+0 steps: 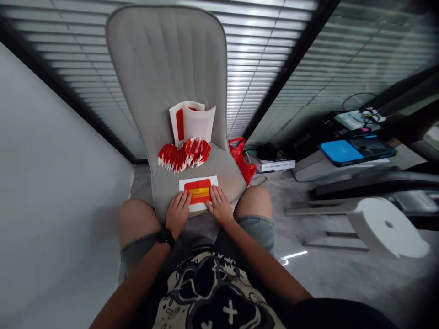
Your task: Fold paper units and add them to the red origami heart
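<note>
A white sheet (198,207) with a red block and a yellow band across it lies on the front of the grey chair seat. My left hand (178,212) rests on its left edge, fingers stretched out flat. On the right edge lies my right hand (221,206), its fingers also extended. Behind the sheet sits a fanned row of folded red and white papers (185,154). Further back, curved white sheets (200,122) with red printing lean against the chair back.
The grey chair (168,55) stands before window blinds (254,59), with a white wall (61,183) on the left. A red plastic bag (244,162) is beside the seat. To the right are a white stool (391,226), a flat box (276,165) and a blue item (341,151).
</note>
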`<state>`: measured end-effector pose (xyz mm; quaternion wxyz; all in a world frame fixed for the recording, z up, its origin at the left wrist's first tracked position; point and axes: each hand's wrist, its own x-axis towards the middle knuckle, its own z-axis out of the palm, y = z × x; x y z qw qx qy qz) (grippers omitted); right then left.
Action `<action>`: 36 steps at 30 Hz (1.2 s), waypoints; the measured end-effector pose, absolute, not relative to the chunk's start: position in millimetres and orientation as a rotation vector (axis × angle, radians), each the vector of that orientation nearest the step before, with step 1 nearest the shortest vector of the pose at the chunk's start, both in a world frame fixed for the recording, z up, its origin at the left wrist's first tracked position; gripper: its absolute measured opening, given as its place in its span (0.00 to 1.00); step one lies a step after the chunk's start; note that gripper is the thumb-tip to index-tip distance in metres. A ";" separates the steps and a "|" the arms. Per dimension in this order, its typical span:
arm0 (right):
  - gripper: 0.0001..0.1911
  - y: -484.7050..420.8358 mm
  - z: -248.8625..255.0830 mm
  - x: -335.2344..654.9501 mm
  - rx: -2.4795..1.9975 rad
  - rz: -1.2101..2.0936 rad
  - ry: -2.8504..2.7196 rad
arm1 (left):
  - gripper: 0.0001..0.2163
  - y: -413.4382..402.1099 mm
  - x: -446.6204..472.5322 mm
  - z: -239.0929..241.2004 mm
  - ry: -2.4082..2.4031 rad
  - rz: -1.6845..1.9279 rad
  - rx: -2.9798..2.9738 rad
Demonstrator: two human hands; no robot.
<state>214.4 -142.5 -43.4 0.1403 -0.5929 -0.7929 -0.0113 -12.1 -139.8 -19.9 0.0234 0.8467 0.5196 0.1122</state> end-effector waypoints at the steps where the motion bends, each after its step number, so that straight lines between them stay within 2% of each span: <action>1: 0.35 -142.6 -45.0 214.3 -1.728 -0.034 -2.256 | 0.26 -140.5 -11.6 -20.2 1.622 0.336 2.624; 9: 0.35 -139.4 -41.4 219.9 -1.705 0.022 -2.266 | 0.27 -140.6 -13.1 -26.5 1.607 0.380 2.629; 15: 0.34 -135.7 -37.0 224.0 -1.682 0.071 -2.311 | 0.26 -139.4 -8.5 -10.8 1.672 0.458 2.510; 21: 0.33 -136.7 -39.7 223.5 -1.694 0.095 -2.312 | 0.25 -138.5 29.4 -0.2 1.375 0.405 2.649; 27: 0.34 -138.5 -32.2 227.3 -1.694 0.111 -2.360 | 0.28 -143.7 52.5 -8.8 1.558 0.429 2.510; 36: 0.28 -142.0 -16.1 224.9 -1.606 0.148 -2.530 | 0.31 -144.8 57.1 -1.1 1.555 0.454 2.433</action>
